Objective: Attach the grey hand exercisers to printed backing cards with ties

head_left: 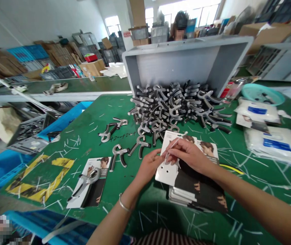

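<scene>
My left hand [149, 165] and my right hand [186, 153] meet over a stack of printed backing cards [186, 183] on the green table [161, 211]. My right hand pinches a thin white cable tie [175, 142] that slants up past the top card. My left hand's fingers are closed at the card's left edge, beside the tie's lower end. Just beyond lies a heap of grey hand grippers [176, 105], with loose hand grippers [118, 153] to the left. A finished card with a hand gripper mounted on it [89, 182] lies at the near left.
A grey plastic bin [186, 63] is tipped on its side behind the heap. Bagged white packs [273, 143] and a teal bowl [263, 93] sit at the right. Blue crates [4, 166] stand left of the table. A person [179, 29] is behind the bin.
</scene>
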### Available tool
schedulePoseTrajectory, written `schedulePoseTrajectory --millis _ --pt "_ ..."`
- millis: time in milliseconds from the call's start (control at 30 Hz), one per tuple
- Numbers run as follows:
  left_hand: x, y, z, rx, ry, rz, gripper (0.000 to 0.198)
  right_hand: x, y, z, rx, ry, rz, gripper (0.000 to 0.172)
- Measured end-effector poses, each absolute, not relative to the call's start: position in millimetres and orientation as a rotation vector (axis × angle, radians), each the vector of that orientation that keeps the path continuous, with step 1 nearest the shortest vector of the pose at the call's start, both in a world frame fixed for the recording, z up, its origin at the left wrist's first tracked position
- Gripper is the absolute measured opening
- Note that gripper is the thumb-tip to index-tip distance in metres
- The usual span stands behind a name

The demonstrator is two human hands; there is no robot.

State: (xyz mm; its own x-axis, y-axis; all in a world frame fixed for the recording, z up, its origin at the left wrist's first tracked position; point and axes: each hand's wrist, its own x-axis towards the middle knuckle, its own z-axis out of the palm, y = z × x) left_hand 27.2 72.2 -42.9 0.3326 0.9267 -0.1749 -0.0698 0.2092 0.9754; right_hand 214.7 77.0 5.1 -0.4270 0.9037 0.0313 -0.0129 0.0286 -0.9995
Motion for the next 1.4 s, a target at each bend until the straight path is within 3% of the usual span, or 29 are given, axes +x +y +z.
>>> schedulePoseTrajectory --millis 167,467,667,833,1067,1400 --pt "31 95 -44 1.158 1.012 0.95 0.044 212 85 -19 -0.989 -1.571 1.364 0.026" --pt "8 38 -45 0.863 0.974 0.92 0.036 220 79 -11 -1.014 -1.532 1.254 0.021" --pt "-8 73 -26 1.064 0.927 0.767 0.034 221 73 21 -1.057 -1.564 1.135 0.018" --pt "0 89 -34 1.111 0.859 0.705 0.035 221 80 -2 -1.142 -1.778 1.114 0.02" --pt "9 74 -74 0.854 0.965 1.079 0.029 219 83 -11 -1.217 -1.863 0.994 0.02" --pt "32 60 -86 0.838 0.949 1.12 0.029 229 77 -15 -1.176 -1.979 0.791 0.018"
